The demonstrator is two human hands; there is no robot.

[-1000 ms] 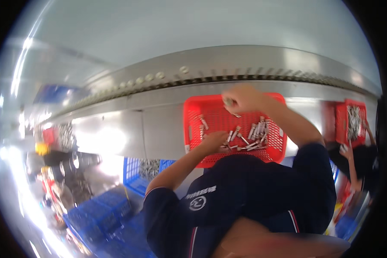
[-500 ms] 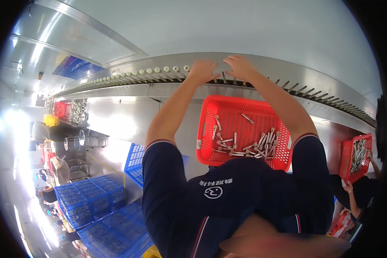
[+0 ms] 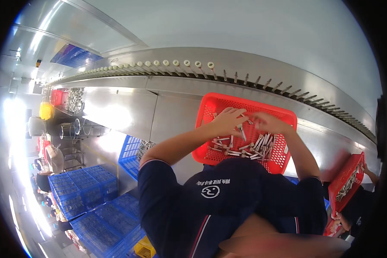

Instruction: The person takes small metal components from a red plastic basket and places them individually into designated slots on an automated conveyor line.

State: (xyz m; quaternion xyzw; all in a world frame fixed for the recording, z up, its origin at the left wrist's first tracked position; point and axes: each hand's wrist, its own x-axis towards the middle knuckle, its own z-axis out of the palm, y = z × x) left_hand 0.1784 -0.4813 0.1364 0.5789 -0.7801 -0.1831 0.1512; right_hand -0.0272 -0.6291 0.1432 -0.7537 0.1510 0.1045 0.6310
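Observation:
Both my hands are over a red plastic basket [image 3: 210, 99] that holds loose metal tubes [image 3: 261, 146] with pale brownish ends. My left hand [image 3: 228, 122] is bent inside the basket, one metal tube [image 3: 243, 133] slanting down from its fingers. Close beside it, my right hand [image 3: 271, 124] reaches in from the right, its fingers blurred by motion, so what they hold, if anything, is unclear. Beyond the basket runs a rail of upright pins [image 3: 246, 79]. Tubes with pale ring-shaped ends [image 3: 187, 63] stand on its left part, while the pins to the right are bare.
A steel ledge [image 3: 172, 101] lies between the rail and me. Blue crates [image 3: 88, 182] are stacked at lower left, near a yellow crate [image 3: 145, 247]. On the right, another person's hands hold a second red basket [image 3: 346, 182] of metal pieces.
Both hands have come back from the rail down into the red basket. More capped tubes show on the pins where my hands were. The other person's basket has tilted and moved lower.

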